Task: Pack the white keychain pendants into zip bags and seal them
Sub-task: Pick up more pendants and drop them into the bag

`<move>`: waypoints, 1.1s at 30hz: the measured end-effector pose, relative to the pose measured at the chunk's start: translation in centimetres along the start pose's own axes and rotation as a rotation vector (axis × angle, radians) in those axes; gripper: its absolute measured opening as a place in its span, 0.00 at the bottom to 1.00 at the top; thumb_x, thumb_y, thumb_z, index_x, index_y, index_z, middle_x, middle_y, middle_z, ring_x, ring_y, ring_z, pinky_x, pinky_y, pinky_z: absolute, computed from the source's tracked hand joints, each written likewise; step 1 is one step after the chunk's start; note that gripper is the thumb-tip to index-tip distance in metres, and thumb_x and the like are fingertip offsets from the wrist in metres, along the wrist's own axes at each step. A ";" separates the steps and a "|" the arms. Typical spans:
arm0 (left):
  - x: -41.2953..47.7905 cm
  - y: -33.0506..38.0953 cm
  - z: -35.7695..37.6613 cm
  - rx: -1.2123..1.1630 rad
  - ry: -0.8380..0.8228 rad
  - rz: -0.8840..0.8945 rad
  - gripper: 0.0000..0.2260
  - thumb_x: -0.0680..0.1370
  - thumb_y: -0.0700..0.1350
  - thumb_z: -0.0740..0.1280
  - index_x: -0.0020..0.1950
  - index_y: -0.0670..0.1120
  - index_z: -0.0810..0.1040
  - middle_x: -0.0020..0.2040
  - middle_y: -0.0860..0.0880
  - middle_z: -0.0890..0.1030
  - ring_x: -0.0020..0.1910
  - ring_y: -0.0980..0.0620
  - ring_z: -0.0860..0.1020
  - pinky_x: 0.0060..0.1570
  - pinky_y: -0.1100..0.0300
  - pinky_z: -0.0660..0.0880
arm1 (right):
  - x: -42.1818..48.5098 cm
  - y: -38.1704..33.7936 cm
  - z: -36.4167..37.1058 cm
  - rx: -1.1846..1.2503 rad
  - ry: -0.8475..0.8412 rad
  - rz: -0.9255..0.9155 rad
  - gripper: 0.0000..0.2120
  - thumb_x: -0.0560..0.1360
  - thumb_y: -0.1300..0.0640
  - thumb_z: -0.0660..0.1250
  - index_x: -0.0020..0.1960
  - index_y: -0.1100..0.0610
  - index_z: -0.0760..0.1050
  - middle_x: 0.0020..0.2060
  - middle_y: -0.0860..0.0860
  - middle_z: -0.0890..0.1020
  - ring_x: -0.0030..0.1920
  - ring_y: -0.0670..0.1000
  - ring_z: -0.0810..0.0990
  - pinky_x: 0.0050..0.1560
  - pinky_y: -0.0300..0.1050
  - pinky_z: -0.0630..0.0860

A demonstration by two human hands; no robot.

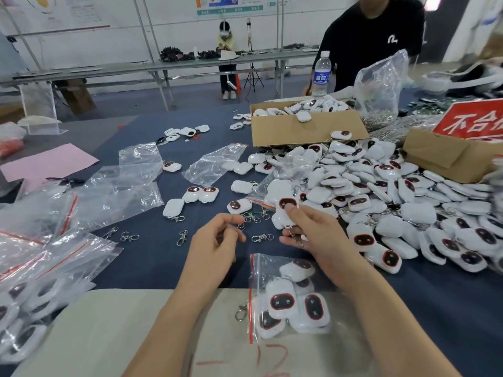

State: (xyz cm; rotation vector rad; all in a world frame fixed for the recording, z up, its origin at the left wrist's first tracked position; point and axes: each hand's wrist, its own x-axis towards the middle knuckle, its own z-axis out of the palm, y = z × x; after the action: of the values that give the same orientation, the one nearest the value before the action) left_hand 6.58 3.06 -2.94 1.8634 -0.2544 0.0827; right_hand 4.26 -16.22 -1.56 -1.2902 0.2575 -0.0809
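My right hand [310,229] grips a couple of white keychain pendants [284,212], thumb pressed on the upper one's dark red-rimmed face. My left hand [217,240] hovers beside it with fingers loosely curled, fingertips near a metal clasp [243,223]; I cannot tell whether it pinches the clasp. A zip bag [288,297] holding several pendants lies near the table's front edge, under my right forearm. A big heap of pendants [394,202] covers the table's right side.
Empty zip bags [130,183] lie at the left, filled ones [24,303] at the near left. Loose clasps [182,236] dot the blue cloth. A cardboard box [299,126] of pendants, a water bottle [321,74] and a person in black [373,39] are behind.
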 end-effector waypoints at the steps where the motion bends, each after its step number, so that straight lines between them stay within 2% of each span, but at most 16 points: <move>1: -0.1 0.1 0.1 -0.020 0.009 0.017 0.13 0.83 0.38 0.60 0.55 0.54 0.79 0.41 0.54 0.83 0.30 0.53 0.73 0.31 0.66 0.70 | 0.0 0.2 0.0 -0.064 -0.017 -0.022 0.12 0.79 0.53 0.70 0.51 0.63 0.82 0.42 0.55 0.82 0.40 0.50 0.80 0.48 0.44 0.85; 2: -0.1 0.2 0.4 -0.049 0.021 0.028 0.12 0.84 0.40 0.61 0.57 0.55 0.79 0.42 0.54 0.83 0.31 0.55 0.74 0.32 0.67 0.71 | -0.1 0.3 0.0 -0.142 -0.046 -0.054 0.11 0.79 0.53 0.69 0.52 0.61 0.82 0.42 0.54 0.82 0.41 0.50 0.80 0.48 0.42 0.84; 5: -0.1 0.5 1.1 -0.097 0.021 0.035 0.09 0.84 0.46 0.63 0.62 0.58 0.78 0.44 0.52 0.81 0.36 0.56 0.75 0.38 0.62 0.72 | -0.5 0.4 0.1 -0.338 -0.149 -0.163 0.05 0.79 0.53 0.70 0.51 0.44 0.84 0.43 0.51 0.86 0.42 0.46 0.82 0.50 0.39 0.82; 7: -0.3 0.6 1.5 -0.041 -0.046 0.052 0.09 0.83 0.50 0.64 0.62 0.57 0.79 0.45 0.55 0.82 0.40 0.55 0.77 0.43 0.60 0.74 | -0.5 0.5 0.2 -0.375 -0.205 -0.227 0.12 0.79 0.55 0.70 0.48 0.36 0.84 0.46 0.50 0.86 0.44 0.44 0.82 0.52 0.42 0.81; 10: -0.5 0.7 1.8 0.004 -0.127 0.097 0.08 0.82 0.49 0.66 0.60 0.55 0.81 0.47 0.57 0.85 0.46 0.54 0.81 0.49 0.63 0.76 | -0.3 0.8 0.2 -0.421 -0.255 -0.287 0.13 0.79 0.57 0.69 0.51 0.38 0.82 0.40 0.44 0.85 0.44 0.43 0.81 0.53 0.46 0.81; 13: -0.5 0.8 1.6 -0.025 -0.134 0.080 0.07 0.82 0.47 0.67 0.58 0.54 0.82 0.48 0.55 0.85 0.48 0.51 0.81 0.51 0.60 0.78 | -0.3 0.8 0.0 -0.455 -0.294 -0.308 0.12 0.81 0.56 0.68 0.54 0.39 0.82 0.39 0.38 0.84 0.43 0.37 0.81 0.49 0.35 0.80; 17: -0.4 0.8 1.6 -0.061 -0.152 0.059 0.06 0.82 0.47 0.67 0.56 0.53 0.82 0.46 0.51 0.85 0.47 0.45 0.80 0.50 0.55 0.77 | -0.5 0.7 0.0 -0.501 -0.300 -0.319 0.15 0.81 0.52 0.66 0.49 0.31 0.82 0.39 0.40 0.85 0.42 0.38 0.82 0.46 0.32 0.78; 19: -0.5 0.7 1.6 -0.077 -0.161 0.048 0.05 0.82 0.47 0.66 0.55 0.53 0.82 0.46 0.50 0.85 0.46 0.47 0.80 0.50 0.55 0.77 | -0.6 0.8 -0.1 -0.527 -0.312 -0.334 0.14 0.82 0.52 0.65 0.48 0.33 0.83 0.35 0.40 0.82 0.39 0.39 0.79 0.43 0.33 0.77; 23: -0.5 0.5 1.6 -0.063 -0.173 0.030 0.05 0.82 0.46 0.66 0.48 0.52 0.80 0.41 0.49 0.83 0.39 0.56 0.77 0.44 0.57 0.76 | -0.6 1.1 -0.1 -0.601 -0.317 -0.354 0.11 0.83 0.53 0.64 0.47 0.44 0.83 0.27 0.41 0.70 0.30 0.40 0.66 0.32 0.32 0.64; 25: -0.5 0.5 1.6 -0.049 -0.179 0.039 0.06 0.82 0.46 0.66 0.46 0.53 0.80 0.37 0.54 0.81 0.36 0.58 0.75 0.39 0.65 0.73 | -0.7 1.1 -0.2 -0.627 -0.314 -0.354 0.11 0.83 0.55 0.64 0.43 0.51 0.81 0.27 0.43 0.68 0.30 0.41 0.64 0.32 0.34 0.62; 27: -0.4 0.5 1.5 -0.032 -0.181 0.048 0.07 0.82 0.46 0.66 0.46 0.54 0.80 0.36 0.55 0.80 0.35 0.59 0.74 0.37 0.69 0.71 | -0.8 1.0 -0.2 -0.629 -0.320 -0.359 0.16 0.82 0.56 0.64 0.36 0.48 0.77 0.27 0.43 0.68 0.30 0.42 0.64 0.31 0.35 0.61; 29: -0.3 0.4 1.5 -0.016 -0.185 0.057 0.07 0.82 0.46 0.66 0.46 0.55 0.80 0.37 0.53 0.81 0.36 0.58 0.74 0.38 0.69 0.71 | -0.9 0.9 -0.2 -0.632 -0.320 -0.362 0.20 0.82 0.57 0.64 0.32 0.46 0.74 0.27 0.43 0.67 0.29 0.42 0.63 0.31 0.35 0.62; 33: -0.2 0.3 1.4 -0.005 -0.191 0.073 0.07 0.81 0.46 0.67 0.47 0.56 0.81 0.37 0.56 0.79 0.35 0.60 0.73 0.37 0.70 0.71 | -0.9 0.9 -0.1 -0.631 -0.304 -0.348 0.14 0.82 0.59 0.65 0.38 0.56 0.77 0.26 0.43 0.68 0.29 0.42 0.63 0.31 0.34 0.61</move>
State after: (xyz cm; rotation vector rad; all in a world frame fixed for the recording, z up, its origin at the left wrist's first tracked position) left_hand 6.20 1.69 -3.09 1.8591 -0.4548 -0.0465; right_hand 3.33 -15.92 -2.34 -1.9417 -0.2278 -0.1015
